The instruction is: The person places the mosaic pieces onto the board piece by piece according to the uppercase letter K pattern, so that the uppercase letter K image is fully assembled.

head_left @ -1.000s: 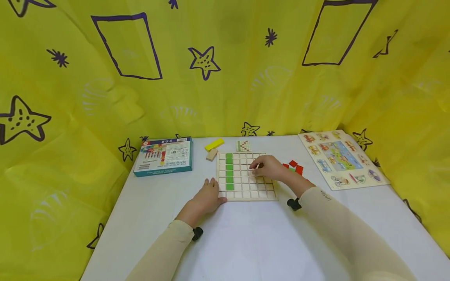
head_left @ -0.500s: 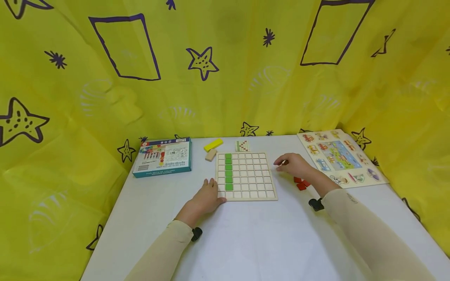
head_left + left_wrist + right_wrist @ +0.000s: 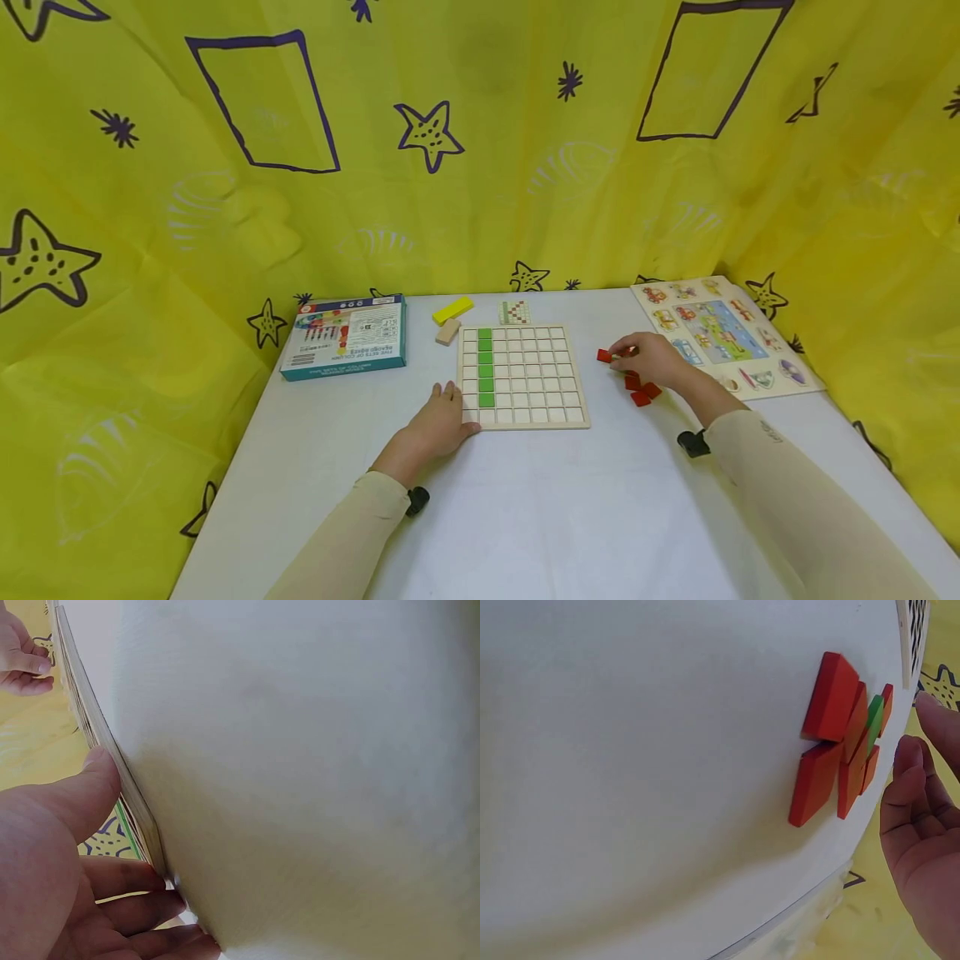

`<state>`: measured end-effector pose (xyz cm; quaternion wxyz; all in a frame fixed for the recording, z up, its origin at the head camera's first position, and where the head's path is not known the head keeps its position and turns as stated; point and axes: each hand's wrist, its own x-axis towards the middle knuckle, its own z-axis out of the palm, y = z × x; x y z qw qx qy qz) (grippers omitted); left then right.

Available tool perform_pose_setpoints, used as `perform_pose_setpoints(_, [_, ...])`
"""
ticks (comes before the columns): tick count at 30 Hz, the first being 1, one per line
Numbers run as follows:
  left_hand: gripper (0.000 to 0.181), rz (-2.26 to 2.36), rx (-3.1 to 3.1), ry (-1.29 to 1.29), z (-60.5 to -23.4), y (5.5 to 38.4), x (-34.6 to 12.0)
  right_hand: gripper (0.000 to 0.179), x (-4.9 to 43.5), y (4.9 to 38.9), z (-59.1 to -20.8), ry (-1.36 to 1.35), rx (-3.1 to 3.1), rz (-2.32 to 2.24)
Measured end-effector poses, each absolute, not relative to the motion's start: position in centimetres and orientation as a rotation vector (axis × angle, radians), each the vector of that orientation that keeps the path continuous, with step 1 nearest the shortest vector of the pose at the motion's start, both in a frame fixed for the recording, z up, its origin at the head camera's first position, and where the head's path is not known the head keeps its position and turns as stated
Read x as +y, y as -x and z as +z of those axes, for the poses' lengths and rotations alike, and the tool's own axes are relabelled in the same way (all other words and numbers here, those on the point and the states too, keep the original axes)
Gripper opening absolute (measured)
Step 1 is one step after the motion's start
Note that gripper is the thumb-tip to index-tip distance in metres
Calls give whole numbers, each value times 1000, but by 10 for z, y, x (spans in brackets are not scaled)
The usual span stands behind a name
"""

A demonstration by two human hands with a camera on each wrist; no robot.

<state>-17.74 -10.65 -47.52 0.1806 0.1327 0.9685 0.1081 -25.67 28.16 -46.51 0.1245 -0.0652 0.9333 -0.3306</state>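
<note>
My left hand (image 3: 437,419) rests at the near left corner of a wooden grid board (image 3: 536,427). Its thumb touches the front edge and its fingers lie along the left side, as the left wrist view (image 3: 45,862) also shows. Green square tiles (image 3: 486,370) fill part of one column near the board's left side. Over a loose group of red square tiles (image 3: 641,398) to the right of the board hovers my right hand (image 3: 648,358). In the right wrist view a gap shows between its thumb and fingers, with nothing held; one green tile (image 3: 875,712) lies among the red ones.
Behind the board lie a small pattern card (image 3: 514,312), a yellow block (image 3: 453,310) and a plain wood block (image 3: 447,332). A teal-edged box (image 3: 345,337) is at the back left. At the right lies a picture puzzle board (image 3: 780,385).
My right hand has moved right, from above the grid board to the loose red tiles. The left hand has stayed at the board's corner.
</note>
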Motion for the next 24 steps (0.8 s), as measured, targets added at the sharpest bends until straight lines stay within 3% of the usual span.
perform_pose_setpoints(24, [82,330,2738,-356,-477,178,-107,33,281,258,-480,191,2778,-812])
